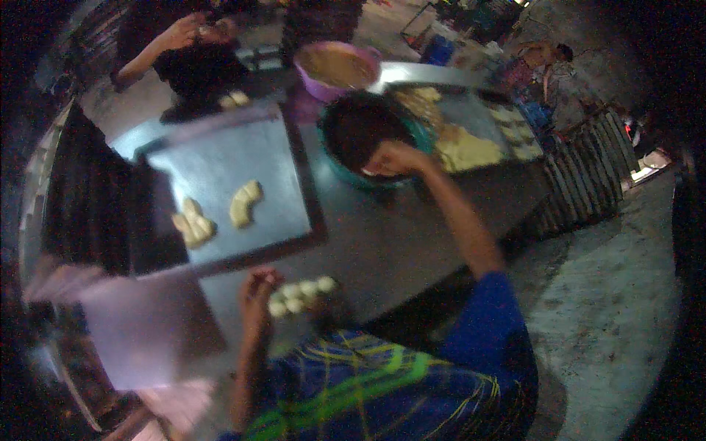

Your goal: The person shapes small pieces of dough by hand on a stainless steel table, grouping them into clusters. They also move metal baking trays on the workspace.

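My right hand (pixel 393 158) is closed over the dark interior of a teal bowl (pixel 327 151), fingers pinched around something small and pale that I cannot make out. My left hand (pixel 261 290), fingers curled, is just left of several white, egg-like balls (pixel 305 292) in rows on the steel table (pixel 368 257); what it holds, if anything, is unclear. Beyond it lies a square metal tray (pixel 279 176) bearing two pale dough pieces (pixel 193 224) (pixel 244 202).
A co-worker's hand (pixel 184 33) is at upper left, another blurred hand (pixel 66 283) at left by a pale sheet (pixel 140 331). A purple bowl (pixel 309 77) stands behind; yellow dough (pixel 471 151) lies on the right. A person (pixel 537 62) crouches beyond, near corrugated metal (pixel 588 176).
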Available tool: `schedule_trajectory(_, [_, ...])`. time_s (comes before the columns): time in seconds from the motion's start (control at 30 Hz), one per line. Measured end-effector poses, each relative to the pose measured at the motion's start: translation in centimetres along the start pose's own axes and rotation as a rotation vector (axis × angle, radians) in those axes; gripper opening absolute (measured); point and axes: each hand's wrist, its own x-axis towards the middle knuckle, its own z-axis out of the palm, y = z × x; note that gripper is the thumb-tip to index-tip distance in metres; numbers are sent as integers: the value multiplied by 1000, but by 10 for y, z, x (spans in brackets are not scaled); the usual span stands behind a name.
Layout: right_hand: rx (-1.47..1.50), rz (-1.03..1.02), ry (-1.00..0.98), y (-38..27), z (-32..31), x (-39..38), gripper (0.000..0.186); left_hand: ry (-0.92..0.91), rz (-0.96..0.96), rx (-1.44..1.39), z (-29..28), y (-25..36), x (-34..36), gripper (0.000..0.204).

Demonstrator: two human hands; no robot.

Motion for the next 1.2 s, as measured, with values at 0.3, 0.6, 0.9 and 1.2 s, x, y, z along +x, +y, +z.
schedule_trajectory(0.3, [253,65,-272,0,-20,12,39,-31,-92,1,6,18,1,15])
schedule_trajectory(0.6, [1464,-102,35,-121,8,-40,65,-294,-476,-310,45,11,19,37])
schedule_trajectory(0.9, [1865,-156,333,-239,93,-49,71,-294,-453,-359,81,48,4,34])
schedule_trajectory(1.2, [1971,-64,579,-250,133,-54,55,-187,-311,-57,53,33,8,28])
